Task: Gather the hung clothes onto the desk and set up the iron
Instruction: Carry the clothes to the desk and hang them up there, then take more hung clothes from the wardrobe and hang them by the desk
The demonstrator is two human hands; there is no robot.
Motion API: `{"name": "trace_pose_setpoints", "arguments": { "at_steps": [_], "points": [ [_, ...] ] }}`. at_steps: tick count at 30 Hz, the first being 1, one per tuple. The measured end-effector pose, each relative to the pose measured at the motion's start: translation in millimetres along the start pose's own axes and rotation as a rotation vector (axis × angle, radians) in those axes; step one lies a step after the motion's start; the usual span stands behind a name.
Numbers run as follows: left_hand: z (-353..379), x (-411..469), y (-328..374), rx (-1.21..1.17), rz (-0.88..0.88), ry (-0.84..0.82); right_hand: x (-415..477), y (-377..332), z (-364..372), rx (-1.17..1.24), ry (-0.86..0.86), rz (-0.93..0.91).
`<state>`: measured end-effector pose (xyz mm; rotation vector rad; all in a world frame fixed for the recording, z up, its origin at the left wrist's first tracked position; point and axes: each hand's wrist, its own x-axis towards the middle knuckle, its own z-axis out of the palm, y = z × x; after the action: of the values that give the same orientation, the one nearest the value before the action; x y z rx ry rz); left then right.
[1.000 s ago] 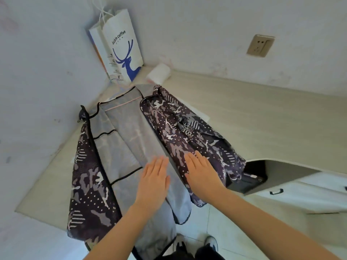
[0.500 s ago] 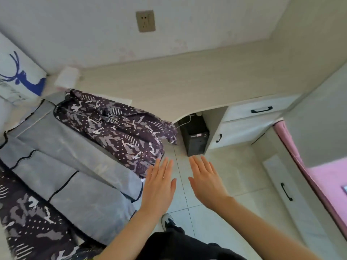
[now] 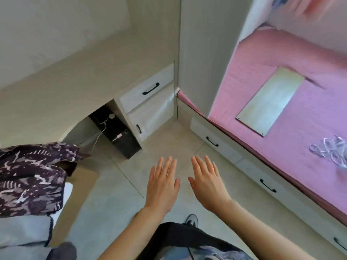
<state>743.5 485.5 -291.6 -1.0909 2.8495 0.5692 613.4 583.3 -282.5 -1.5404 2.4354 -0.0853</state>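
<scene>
A dark camouflage-print jacket with a grey lining lies over the pale wooden desk at the left edge of the view. My left hand and my right hand hover side by side above the floor, palms down, fingers straight, holding nothing. Both hands are well to the right of the jacket and touch nothing. No iron is in view.
White drawers with black handles sit under the desk's right end, beside a black computer tower with a white cable. A bed with a pink sheet fills the right side, carrying a pale board and a coiled white cord.
My view has swung right, from the desk corner toward the bed. Both hands have lifted off the jacket and now hang over the floor.
</scene>
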Motion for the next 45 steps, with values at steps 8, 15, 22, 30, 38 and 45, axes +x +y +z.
{"name": "trace_pose_setpoints", "arguments": {
  "at_steps": [8, 15, 22, 30, 38, 45],
  "points": [
    [29.5, 51.2, 96.6, 0.041, 0.246, -0.047, -37.8, 100.2, -10.9, 0.071, 0.052, 0.289],
    [40.1, 121.5, 138.9, 0.054, 0.371, -0.041, -22.0, 158.6, -20.6, 0.096, 0.059, 0.444],
    [26.8, 235.8, 169.9, 0.058, 0.452, -0.044, 48.2, 223.7, -41.3, 0.075, 0.098, 0.557],
    [5.5, 350.2, 204.3, 0.094, 0.507, -0.024, 130.8, 279.5, -72.9, 0.082, 0.145, 0.578],
    [-7.4, 430.7, 244.5, 0.054, 0.463, -0.03, 204.6, 344.4, -117.2, 0.123, 0.198, 0.486],
    [-13.5, 499.9, 281.2, 0.013, 0.287, 0.042, 273.1, 414.3, -153.7, 0.083, 0.191, 0.327]
  ]
}}
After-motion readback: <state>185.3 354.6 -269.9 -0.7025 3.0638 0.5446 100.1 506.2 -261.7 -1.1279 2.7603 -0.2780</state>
